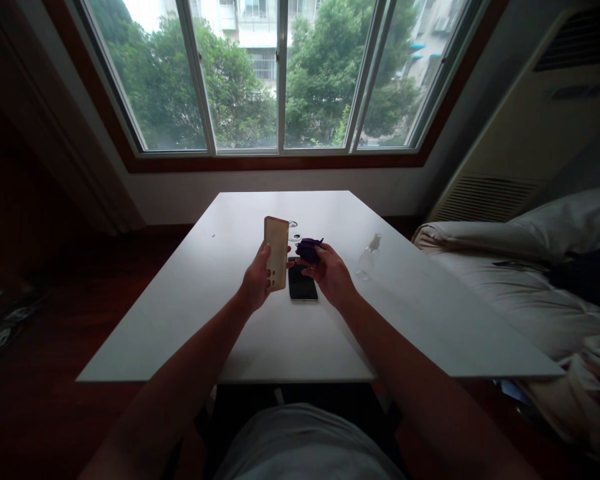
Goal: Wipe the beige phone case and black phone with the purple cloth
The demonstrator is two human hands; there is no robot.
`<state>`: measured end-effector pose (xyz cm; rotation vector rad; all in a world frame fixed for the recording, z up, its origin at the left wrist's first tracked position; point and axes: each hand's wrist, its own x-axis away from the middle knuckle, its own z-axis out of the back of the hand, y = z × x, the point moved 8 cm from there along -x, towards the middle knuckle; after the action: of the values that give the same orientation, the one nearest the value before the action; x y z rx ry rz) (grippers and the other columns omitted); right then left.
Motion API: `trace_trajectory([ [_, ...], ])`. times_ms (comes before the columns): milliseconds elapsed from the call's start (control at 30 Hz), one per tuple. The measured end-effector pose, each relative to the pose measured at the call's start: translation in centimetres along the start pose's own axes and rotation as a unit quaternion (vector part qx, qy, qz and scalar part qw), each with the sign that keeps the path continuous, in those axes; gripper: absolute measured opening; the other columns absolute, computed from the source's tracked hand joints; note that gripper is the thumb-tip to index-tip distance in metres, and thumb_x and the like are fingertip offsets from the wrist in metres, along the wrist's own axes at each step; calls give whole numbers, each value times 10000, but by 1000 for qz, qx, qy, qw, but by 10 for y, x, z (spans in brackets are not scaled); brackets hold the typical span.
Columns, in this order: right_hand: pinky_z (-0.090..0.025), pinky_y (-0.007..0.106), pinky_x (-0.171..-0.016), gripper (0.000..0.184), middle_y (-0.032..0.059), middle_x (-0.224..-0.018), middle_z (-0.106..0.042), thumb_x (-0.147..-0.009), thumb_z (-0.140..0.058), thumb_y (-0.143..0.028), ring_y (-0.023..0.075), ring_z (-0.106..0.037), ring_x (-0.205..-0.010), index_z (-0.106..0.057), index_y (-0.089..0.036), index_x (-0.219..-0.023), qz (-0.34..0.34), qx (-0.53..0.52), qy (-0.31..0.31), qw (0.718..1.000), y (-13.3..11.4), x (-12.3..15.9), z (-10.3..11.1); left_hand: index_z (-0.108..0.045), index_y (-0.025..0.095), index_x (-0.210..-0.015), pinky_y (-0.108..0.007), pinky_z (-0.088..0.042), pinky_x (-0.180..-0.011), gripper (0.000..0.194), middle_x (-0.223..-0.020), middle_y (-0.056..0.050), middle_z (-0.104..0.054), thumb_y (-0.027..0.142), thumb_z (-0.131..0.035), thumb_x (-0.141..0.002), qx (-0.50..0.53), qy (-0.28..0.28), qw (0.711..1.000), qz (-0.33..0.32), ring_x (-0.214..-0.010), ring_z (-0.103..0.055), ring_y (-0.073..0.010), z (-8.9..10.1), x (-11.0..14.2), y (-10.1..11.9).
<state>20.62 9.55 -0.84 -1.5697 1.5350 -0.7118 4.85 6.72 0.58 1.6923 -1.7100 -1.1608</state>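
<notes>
My left hand (255, 279) is closed around a yellowish phone case (276, 243), held upright above the table, its camera cut-outs at the lower end. In my right hand (334, 275) is a bunched dark purple cloth (309, 249), pinched between thumb and fingers just to the right of the case. Below and between both hands a smartphone (303, 285) with a dark screen lies flat on the white table (190, 320). My right fingers hang over its upper end and hide part of it.
A clear spray bottle (369, 257) stands on the table to the right. Behind my hands lies a thin looped cord or cable (293, 225), partly hidden. A cushioned seat or bed (475, 267) borders the table's right side, and a window (280, 80) rises beyond it.
</notes>
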Motion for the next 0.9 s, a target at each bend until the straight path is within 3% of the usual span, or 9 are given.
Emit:
trace_trajectory([
  [300,-530,214,-515,233,42,-931,-735,-831,-713,-313,150,-686,-688,-682,-190,-1027,38,19,31,999,0,-1,8,-583,174,-1368,-427,-544,-956,542,-1288,-126,-670,535,-547,-966,17,6,998,53,-1150,-656,-303,0,1,-8],
  [567,-535,267,-658,307,43,-973,-732,-819,-763,-347,147,-651,-776,-708,-175,-1067,162,155,15,974,-13,11,-6,-679,92,-1208,-406,-574,-888,503,-1095,-152,-735,506,-512,-975,56,47,993,89,-1040,-704,-298,6,-1,-16],
  [900,-555,334,-769,378,51,-1007,-724,-804,-780,-419,182,-658,-833,-714,-198,-1103,181,262,-5,948,-10,14,-9,-680,71,-1198,-376,-573,-899,474,-1036,-144,-750,459,-508,-987,72,54,993,81,-1007,-717,-272,8,-2,-16],
])
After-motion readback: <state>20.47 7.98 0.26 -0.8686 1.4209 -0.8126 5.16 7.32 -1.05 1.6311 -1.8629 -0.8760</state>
